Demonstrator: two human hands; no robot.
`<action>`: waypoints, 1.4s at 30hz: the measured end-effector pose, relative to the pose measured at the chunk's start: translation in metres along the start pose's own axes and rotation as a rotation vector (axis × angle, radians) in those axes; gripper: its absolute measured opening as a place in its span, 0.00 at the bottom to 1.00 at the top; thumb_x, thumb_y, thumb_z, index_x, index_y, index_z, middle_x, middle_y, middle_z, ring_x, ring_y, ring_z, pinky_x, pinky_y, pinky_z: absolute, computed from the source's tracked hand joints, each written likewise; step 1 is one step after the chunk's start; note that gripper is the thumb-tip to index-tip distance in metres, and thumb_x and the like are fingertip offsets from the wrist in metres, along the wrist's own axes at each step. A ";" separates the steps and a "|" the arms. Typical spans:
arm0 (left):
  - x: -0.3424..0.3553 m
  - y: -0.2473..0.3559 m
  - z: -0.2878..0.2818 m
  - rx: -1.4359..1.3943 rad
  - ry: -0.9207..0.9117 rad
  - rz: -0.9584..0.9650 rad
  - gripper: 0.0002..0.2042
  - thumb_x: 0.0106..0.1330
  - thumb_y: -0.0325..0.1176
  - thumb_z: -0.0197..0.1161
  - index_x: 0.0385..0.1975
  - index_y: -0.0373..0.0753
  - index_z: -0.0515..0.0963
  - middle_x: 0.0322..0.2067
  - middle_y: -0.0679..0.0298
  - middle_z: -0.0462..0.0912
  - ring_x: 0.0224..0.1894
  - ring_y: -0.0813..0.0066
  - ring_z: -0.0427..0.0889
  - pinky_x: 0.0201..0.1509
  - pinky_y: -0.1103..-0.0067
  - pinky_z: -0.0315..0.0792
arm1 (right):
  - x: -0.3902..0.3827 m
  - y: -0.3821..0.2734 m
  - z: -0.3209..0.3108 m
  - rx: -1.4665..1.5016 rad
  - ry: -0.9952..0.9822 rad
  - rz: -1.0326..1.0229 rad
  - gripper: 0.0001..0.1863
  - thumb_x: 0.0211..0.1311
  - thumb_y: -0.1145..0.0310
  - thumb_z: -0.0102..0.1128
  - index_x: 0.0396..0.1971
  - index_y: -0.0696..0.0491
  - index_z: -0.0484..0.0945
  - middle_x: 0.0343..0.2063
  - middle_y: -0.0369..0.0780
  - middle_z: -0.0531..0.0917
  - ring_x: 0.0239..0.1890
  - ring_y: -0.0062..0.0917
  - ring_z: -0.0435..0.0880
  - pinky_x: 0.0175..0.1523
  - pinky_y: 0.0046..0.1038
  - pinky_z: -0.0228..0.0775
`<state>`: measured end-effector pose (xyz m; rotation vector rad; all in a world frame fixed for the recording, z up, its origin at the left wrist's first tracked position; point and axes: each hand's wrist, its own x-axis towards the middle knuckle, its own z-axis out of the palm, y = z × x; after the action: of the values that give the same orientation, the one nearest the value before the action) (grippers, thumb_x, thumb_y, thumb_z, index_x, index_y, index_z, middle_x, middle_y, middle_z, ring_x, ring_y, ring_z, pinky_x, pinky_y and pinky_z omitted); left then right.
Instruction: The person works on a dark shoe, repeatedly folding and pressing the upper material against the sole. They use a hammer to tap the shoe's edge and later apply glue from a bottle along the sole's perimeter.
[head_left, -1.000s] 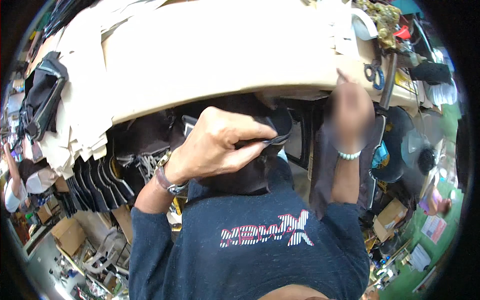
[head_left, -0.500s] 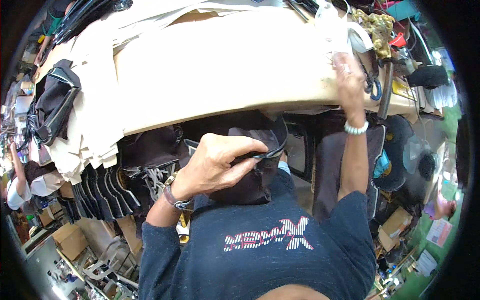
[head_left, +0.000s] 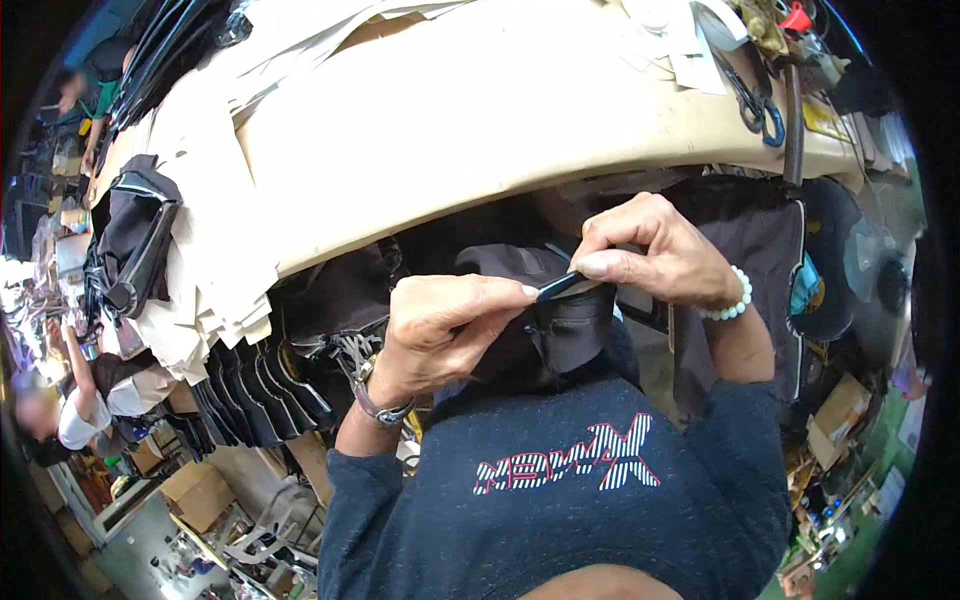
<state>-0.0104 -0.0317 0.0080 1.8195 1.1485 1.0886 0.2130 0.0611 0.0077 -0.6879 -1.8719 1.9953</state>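
Between my two hands is a dark fabric piece [head_left: 545, 343], bunched in front of my shirt below the table's front edge. My left hand [head_left: 450, 330] is closed on its black edge strip, thumb and forefinger pinched together. My right hand [head_left: 655, 255] pinches the same strip just to the right, with a small pale bit showing by the fingertips. The part inside my fingers is hidden.
A pale table [head_left: 420, 120] spans the top, with paper sheets [head_left: 190, 280] and a black bundle [head_left: 135, 235] at left. Scissors [head_left: 762, 110] lie at right. Dark cut pieces [head_left: 245, 395] hang below. Co-workers [head_left: 75, 410] work at far left.
My right hand has come down from the table's right part, where it was half a second ago, to the strip beside my left hand. The view has shifted slightly.
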 end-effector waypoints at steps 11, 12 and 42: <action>-0.005 -0.007 0.001 -0.038 0.023 0.031 0.09 0.49 0.19 0.65 0.30 0.38 0.81 0.21 0.62 0.81 0.20 0.74 0.80 0.22 0.82 0.69 | 0.003 -0.003 -0.002 0.115 -0.110 0.187 0.15 0.59 0.60 0.60 0.23 0.58 0.82 0.13 0.28 0.72 0.19 0.09 0.64 0.23 0.16 0.55; -0.007 -0.008 0.001 -0.051 0.021 0.031 0.09 0.49 0.19 0.65 0.30 0.38 0.81 0.22 0.62 0.82 0.21 0.73 0.80 0.23 0.82 0.70 | 0.003 -0.002 0.000 0.137 -0.113 0.160 0.15 0.60 0.60 0.60 0.23 0.58 0.81 0.14 0.28 0.72 0.19 0.10 0.65 0.24 0.17 0.56; -0.003 0.005 0.001 -0.155 -0.008 -0.201 0.11 0.47 0.24 0.68 0.32 0.35 0.79 0.29 0.57 0.83 0.32 0.69 0.84 0.36 0.79 0.77 | 0.009 0.012 0.028 -0.277 0.020 -0.420 0.06 0.51 0.73 0.57 0.18 0.57 0.74 0.16 0.38 0.72 0.22 0.29 0.71 0.46 0.34 0.63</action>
<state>-0.0088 -0.0365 0.0113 1.5528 1.1801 1.0222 0.1911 0.0413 -0.0047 -0.3382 -2.0944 1.4826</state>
